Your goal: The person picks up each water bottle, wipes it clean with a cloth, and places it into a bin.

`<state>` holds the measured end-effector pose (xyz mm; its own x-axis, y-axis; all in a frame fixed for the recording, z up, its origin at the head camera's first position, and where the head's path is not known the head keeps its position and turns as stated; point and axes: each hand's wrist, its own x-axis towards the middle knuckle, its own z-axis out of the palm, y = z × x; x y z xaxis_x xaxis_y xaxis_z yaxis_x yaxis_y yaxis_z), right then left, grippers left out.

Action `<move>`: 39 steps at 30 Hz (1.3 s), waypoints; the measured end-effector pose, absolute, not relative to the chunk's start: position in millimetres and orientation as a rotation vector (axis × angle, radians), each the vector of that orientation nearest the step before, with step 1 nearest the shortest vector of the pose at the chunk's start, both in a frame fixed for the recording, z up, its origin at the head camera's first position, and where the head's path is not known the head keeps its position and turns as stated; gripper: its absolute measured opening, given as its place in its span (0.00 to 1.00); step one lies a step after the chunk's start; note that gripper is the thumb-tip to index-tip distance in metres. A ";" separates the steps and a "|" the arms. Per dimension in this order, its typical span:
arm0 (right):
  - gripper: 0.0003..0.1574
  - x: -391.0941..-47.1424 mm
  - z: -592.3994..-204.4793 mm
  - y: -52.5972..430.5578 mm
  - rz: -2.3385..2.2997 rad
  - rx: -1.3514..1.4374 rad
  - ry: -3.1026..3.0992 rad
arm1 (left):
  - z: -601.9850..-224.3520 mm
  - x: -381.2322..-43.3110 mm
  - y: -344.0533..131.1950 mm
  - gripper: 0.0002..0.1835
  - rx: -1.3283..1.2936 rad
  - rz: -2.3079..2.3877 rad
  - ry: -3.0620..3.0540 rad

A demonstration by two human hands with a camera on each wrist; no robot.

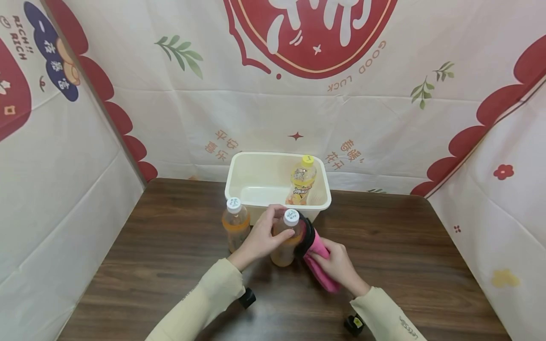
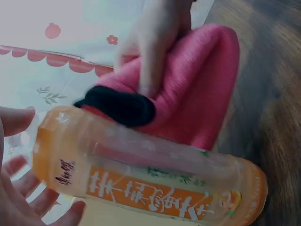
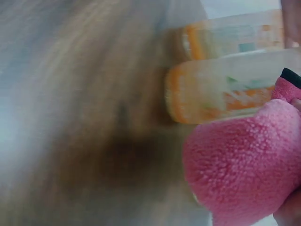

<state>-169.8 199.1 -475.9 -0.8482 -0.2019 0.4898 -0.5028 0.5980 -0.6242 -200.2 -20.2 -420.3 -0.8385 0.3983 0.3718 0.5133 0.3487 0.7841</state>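
Observation:
A clear plastic bottle with a white cap and orange label (image 1: pixel 283 255) stands upright on the table before the bin. My left hand (image 1: pixel 266 234) is around its upper part, thumb in front; in the left wrist view the fingers (image 2: pixel 44 200) are spread and loosely bent beside the bottle's top end. My right hand (image 1: pixel 337 267) grips a folded pink plush cloth with black trim (image 1: pixel 317 274), held against the bottle's right side. A second white-capped bottle (image 1: pixel 236 227) stands to the left. In the right wrist view the cloth (image 3: pixel 240 165) covers part of the near bottle (image 3: pixel 202 92).
Behind the bottles a cream plastic bin (image 1: pixel 239 189) holds a yellow-capped bottle (image 1: pixel 302 182), leaning at its right side. The dark wooden table (image 1: pixel 405 255) is bordered by printed white cloth walls (image 1: pixel 277 113). Small black devices (image 1: pixel 354 325) sit by both wrists.

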 end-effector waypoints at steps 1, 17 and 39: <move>0.10 -169.6 -471.4 200.1 1.116 0.562 -2.461 | -419.0 -200.7 -21.4 0.25 -0.866 -1.518 -2.492; 0.13 -177.4 -411.9 184.6 1.155 0.621 -2.476 | -411.8 -200.5 -27.4 0.22 -0.901 -1.353 -2.611; 0.15 -177.1 -481.8 179.5 1.100 0.691 -2.551 | -422.7 -193.3 -23.1 0.22 -0.784 -1.296 -2.542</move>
